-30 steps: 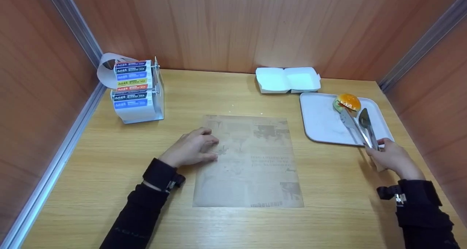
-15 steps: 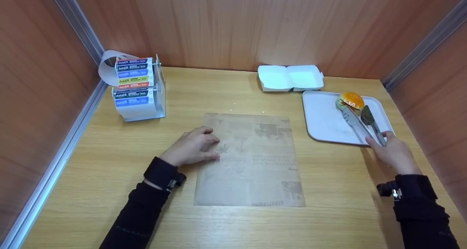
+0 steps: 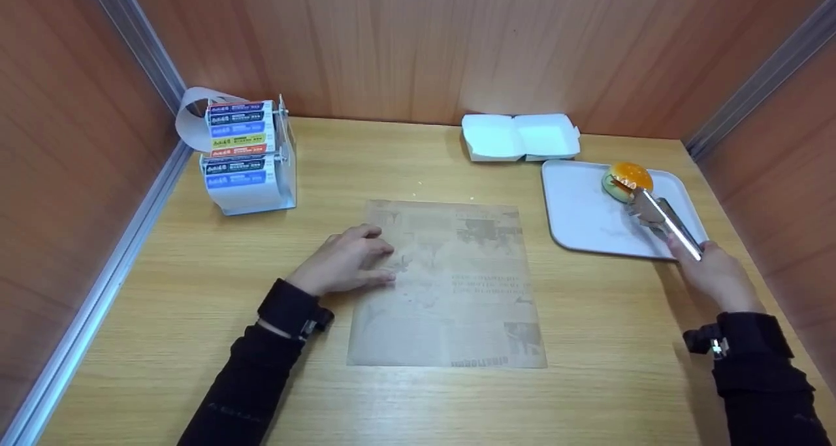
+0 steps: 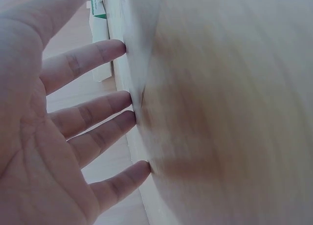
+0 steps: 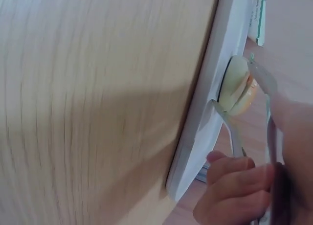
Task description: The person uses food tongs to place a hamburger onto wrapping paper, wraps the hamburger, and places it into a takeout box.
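Here, wood tbl (image 3: 444, 403) w/ panel walls (image 3: 418, 47); R grip (image 3: 718, 276) clasping tongs (image 3: 671, 226), L grip (image 3: 343, 260) relaxed.

Between four and five o'clock the right hand (image 5: 242, 188) gripped metal tongs (image 5: 264, 79), their parted tips at the burger (image 5: 235, 83) near three, on a white tray (image 5: 195, 144); wooden table (image 5: 73, 102) spread toward nine.

The right fingers (image 5: 239, 181) partly hide the tongs (image 5: 263, 79).

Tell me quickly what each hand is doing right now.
Left hand: open, holding nothing, fingertips at the edge of the paper.
Right hand: holding the tongs.
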`<state>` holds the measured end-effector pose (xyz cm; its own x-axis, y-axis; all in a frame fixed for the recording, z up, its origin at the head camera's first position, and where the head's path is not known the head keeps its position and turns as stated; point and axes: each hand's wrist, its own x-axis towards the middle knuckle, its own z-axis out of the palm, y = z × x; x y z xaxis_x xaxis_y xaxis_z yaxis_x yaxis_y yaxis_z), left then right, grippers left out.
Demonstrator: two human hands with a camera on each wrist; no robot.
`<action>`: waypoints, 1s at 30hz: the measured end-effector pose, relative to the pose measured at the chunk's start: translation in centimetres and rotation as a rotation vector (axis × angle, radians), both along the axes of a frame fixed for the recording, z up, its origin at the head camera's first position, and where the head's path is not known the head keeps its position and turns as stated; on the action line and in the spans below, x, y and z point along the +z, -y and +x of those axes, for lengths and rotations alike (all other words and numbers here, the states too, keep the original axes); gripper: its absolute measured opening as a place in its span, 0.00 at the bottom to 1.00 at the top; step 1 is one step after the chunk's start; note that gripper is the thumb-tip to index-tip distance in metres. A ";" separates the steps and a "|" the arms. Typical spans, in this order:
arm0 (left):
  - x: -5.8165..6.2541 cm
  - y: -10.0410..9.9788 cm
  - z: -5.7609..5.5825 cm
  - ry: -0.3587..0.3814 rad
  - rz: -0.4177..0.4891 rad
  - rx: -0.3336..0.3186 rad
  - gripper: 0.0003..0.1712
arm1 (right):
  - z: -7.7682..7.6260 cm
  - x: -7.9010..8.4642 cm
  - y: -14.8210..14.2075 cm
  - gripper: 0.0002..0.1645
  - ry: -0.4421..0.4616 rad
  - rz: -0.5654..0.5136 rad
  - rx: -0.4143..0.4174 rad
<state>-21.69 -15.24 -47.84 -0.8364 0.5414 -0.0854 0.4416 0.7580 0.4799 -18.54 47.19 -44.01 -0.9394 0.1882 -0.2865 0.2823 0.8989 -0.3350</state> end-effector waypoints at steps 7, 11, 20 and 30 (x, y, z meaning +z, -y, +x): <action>0.0 -0.1 -0.1 0.005 -0.003 0.003 0.33 | 0.2 1.1 -0.4 0.51 -0.025 -0.030 0.003; 0.0 -0.1 -0.1 -0.001 -0.002 0.004 0.33 | 0.0 1.9 -0.3 0.49 -0.014 -0.068 -0.022; -0.1 0.1 0.1 -0.048 -0.006 -0.008 0.30 | -2.3 2.1 -1.0 0.52 0.017 -0.123 -0.097; -0.1 -0.1 0.1 -0.021 0.008 0.001 0.31 | -5.5 0.8 -1.2 0.45 0.144 -0.376 -0.199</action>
